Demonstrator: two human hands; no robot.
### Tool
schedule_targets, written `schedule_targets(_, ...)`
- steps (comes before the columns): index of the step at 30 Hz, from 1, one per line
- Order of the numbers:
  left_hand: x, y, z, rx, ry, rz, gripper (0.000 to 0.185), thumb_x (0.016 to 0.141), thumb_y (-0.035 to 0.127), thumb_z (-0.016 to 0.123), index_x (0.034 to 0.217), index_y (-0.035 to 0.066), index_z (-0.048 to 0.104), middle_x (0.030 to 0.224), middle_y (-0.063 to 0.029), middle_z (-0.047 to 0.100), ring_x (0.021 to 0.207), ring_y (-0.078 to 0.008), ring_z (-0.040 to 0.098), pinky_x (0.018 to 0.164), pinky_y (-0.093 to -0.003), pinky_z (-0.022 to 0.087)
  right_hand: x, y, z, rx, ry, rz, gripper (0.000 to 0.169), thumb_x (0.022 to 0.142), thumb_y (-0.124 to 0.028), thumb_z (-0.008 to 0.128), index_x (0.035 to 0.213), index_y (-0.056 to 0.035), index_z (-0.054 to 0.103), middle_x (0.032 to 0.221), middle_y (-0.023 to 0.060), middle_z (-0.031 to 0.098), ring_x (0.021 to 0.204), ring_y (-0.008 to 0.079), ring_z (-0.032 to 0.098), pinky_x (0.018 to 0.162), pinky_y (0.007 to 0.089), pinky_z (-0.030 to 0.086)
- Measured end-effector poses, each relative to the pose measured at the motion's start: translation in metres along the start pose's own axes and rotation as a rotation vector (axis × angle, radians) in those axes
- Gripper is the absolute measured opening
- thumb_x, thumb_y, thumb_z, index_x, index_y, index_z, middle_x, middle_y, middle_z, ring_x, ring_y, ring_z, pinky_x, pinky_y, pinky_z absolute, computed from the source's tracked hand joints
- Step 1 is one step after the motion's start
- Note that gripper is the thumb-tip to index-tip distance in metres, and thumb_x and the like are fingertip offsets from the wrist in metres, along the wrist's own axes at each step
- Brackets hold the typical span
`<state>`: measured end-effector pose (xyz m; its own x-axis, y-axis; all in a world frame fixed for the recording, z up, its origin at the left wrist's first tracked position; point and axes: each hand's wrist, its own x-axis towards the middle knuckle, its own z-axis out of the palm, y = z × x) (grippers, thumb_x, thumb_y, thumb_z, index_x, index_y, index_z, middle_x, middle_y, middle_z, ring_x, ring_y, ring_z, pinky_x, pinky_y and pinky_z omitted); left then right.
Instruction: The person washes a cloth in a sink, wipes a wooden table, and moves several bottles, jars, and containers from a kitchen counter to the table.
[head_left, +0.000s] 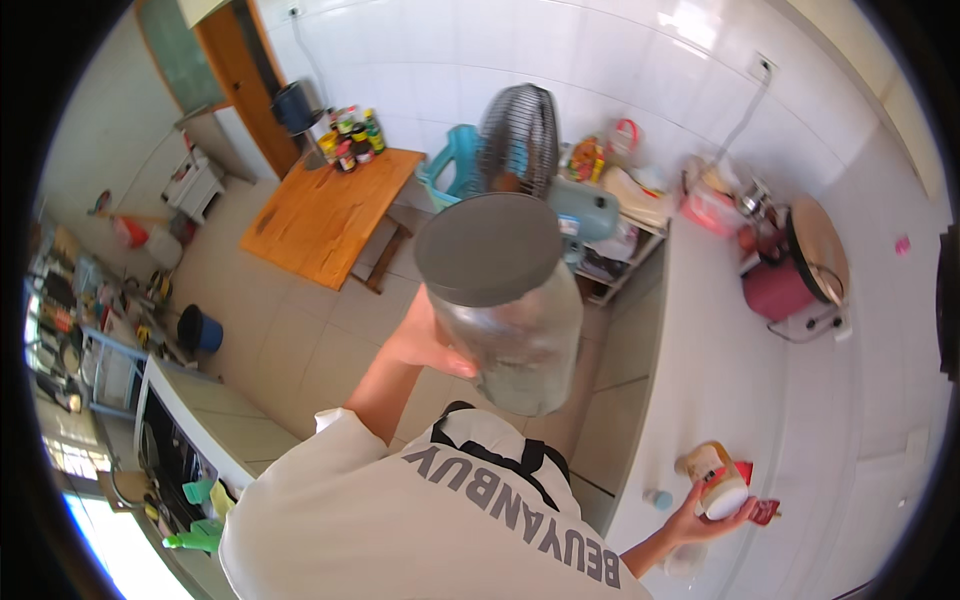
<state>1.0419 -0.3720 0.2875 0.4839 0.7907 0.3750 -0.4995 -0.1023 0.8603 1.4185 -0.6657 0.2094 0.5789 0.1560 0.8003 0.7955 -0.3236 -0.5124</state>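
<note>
My left hand (430, 337) is wrapped around a large clear glass jar (525, 345) with a dark grey lid (489, 247). It is raised in front of my chest, slightly tilted, and its inside is too blurred to make out. Low on the right, my right hand (694, 519) grips a smaller jar (711, 472) with a white lid and yellowish-brown sides, held tilted over the white countertop (720, 375). Red packets (763, 512) lie by that jar. A small container with a light blue top (660, 499) stands near my right wrist.
Farther up the counter sit a maroon electric cooker (780, 289), a power strip (844, 324) and a pink basket (709, 210). Ahead are a fan (519, 139), a turquoise plastic basket (459, 161) and a wooden table (330, 217) with several bottles (356, 139). A blue bucket (201, 330) stands left.
</note>
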Motion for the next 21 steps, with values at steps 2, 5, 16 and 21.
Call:
schedule_targets(2,-0.017,0.027,-0.04,-0.047,0.07,0.009,0.117,0.051,0.025,0.095,0.147,-0.001,0.032,0.138,-0.0181,0.05,0.126,-0.0321,0.051,0.103,-0.0465,0.043,-0.002,-0.061,0.05,0.363,-0.144,-0.056,0.088,0.067,-0.021,0.091,0.138,-0.0002,0.044,0.14,0.0179,0.048,0.124,0.0335,0.055,0.107,0.0469,0.045)
schedule_targets(5,-0.057,0.047,-0.108,0.028,0.2,0.084,0.11,0.054,0.031,0.092,0.144,-0.004,0.038,0.138,-0.0193,0.051,0.126,-0.0328,0.052,0.104,-0.0466,0.043,-0.022,-0.159,0.103,0.723,-0.516,-0.057,0.085,0.061,-0.018,0.093,0.131,0.0002,0.048,0.13,0.0201,0.057,0.119,0.0323,0.059,0.101,0.0442,0.049)
schedule_targets(16,-0.186,0.107,-0.194,0.415,1.002,0.233,0.103,0.053,0.023,0.097,0.136,-0.004,0.043,0.129,-0.0145,0.055,0.117,-0.0274,0.057,0.098,-0.0429,0.048,-0.131,-0.382,0.22,1.335,-1.511,-0.419,0.086,0.059,-0.016,0.096,0.129,-0.0004,0.049,0.123,0.0246,0.064,0.109,0.0311,0.067,0.092,0.0408,0.054)
schedule_targets(21,-0.198,0.113,-0.238,0.517,1.161,0.131,0.096,0.053,0.024,0.096,0.131,-0.004,0.047,0.122,-0.0117,0.057,0.112,-0.025,0.057,0.095,-0.041,0.048,-0.176,-0.43,0.275,1.14,-1.654,-0.318,0.079,0.063,-0.017,0.093,0.129,-0.0018,0.053,0.126,0.0168,0.065,0.112,0.0271,0.067,0.095,0.0353,0.053)
